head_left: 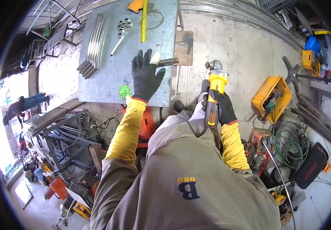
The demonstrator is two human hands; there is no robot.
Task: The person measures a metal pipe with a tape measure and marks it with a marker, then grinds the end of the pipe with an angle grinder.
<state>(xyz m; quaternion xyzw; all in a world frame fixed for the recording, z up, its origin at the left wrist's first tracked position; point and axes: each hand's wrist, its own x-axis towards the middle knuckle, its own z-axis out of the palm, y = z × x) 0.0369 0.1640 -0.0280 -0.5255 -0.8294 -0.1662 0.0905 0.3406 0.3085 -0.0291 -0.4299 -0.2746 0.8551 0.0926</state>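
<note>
My left hand, in a dark glove with one pale fingertip, is spread flat over the near end of the metal-topped table. Its fingers reach close to a few short metal tubes that stick out past the table's right edge. A round green sticker shows just left of the wrist. My right hand, gloved too, is wrapped around the body of a yellow angle grinder. The grinder is held upright beside the table, its head pointing away from me and its cord end toward my lap.
On the table lie a bundle of metal tubes, short ring pieces, a white marker and a yellow tape measure. A yellow crate and a green hose are at right. Another person stands far left.
</note>
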